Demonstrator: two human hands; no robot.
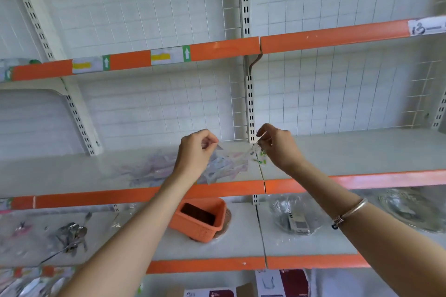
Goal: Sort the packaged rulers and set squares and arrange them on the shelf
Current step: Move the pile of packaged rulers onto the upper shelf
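Note:
Both hands are raised over the middle shelf, a pale board with an orange front lip. My left hand pinches the left end of a clear packet holding pastel rulers or set squares. My right hand pinches the packet's right end, where a white and green label shows. The packet hangs between the two hands, just above the shelf. A loose pile of similar clear packets lies on the shelf under and to the left of my left hand; motion blur hides their details.
An upright slotted post stands behind my right hand. Below, an orange basket, bagged metal spoons and wrapped metal plates sit on a lower shelf. Boxes show at the bottom. The upper shelf lip is overhead.

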